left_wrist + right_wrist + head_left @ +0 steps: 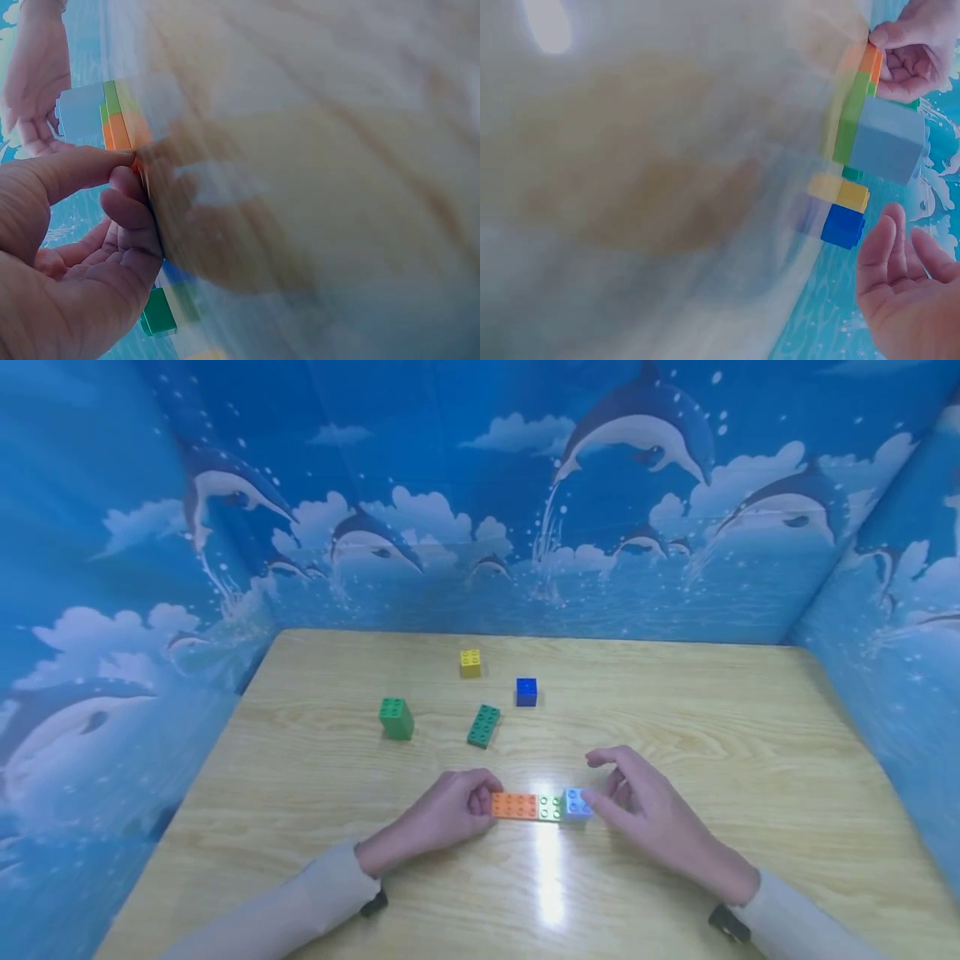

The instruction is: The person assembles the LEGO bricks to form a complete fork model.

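The left hand (pixel 459 806) is pinching the orange brick (pixel 514 806). Right of that brick, the light-blue block (pixel 573 803) is sitting on the light-green brick (pixel 549 808); the right hand (pixel 656 814), fingers (pixel 875 253) spread, is hovering alongside.

Head camera: looking down toward table's far edge (pixel 637 644). Wrist cameras: skimming low and close, both catching light-blue block (pixel 885 140).

Tabletop (pixel 750 718), pale wood grain.
Yellow block (pixel 470 665), blue block (pixel 527 692), tall green block (pixel 397 720), flat dark-green block (pixel 483 727); flat orange block (pixel 514 806) end to end with light-green block (pixel 550 808).
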`<state>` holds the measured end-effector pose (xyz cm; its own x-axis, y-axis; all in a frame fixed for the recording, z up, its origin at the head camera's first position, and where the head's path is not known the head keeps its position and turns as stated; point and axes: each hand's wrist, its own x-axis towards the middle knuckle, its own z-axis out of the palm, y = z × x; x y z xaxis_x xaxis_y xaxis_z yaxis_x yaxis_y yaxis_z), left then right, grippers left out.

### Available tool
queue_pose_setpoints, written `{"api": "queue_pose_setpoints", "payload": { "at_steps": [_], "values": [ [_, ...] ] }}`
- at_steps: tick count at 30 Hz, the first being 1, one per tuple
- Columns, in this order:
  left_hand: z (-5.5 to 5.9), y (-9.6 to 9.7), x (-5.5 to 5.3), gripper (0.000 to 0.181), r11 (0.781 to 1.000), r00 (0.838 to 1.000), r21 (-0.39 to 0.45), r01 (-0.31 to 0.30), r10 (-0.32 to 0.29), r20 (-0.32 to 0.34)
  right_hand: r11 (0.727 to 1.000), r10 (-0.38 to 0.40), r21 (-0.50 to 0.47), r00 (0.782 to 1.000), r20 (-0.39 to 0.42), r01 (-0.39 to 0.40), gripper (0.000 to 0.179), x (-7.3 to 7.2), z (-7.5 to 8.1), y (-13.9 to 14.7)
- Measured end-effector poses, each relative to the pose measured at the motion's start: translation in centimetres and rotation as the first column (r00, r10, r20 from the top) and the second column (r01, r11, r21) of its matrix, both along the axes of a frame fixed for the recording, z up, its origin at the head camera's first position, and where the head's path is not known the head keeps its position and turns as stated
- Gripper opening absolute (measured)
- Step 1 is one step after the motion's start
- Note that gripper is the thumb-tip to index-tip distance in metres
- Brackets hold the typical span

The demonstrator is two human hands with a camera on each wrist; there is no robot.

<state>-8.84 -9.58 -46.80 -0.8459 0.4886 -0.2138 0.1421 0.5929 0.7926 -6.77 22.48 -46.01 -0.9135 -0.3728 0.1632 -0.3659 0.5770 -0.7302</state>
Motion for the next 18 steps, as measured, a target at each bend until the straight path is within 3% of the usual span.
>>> {"api": "queue_pose_setpoints", "payload": {
  "at_steps": [10, 18],
  "values": [
    [0.1, 0.3, 0.0, 0.044, 1.000, 1.000, -0.014, -0.001, 0.001, -0.001, 0.990, -0.111, -0.086, 0.994, 0.000, 0.110, 0.028, -3.9, 0.8, -0.3],
    [0.0, 0.2, 0.1, 0.044, 1.000, 1.000, -0.016, -0.001, 0.001, -0.014, 0.992, -0.105, -0.071, 0.993, 0.049, 0.108, 0.040, -7.4, 0.1, -1.5]
  ]
}}
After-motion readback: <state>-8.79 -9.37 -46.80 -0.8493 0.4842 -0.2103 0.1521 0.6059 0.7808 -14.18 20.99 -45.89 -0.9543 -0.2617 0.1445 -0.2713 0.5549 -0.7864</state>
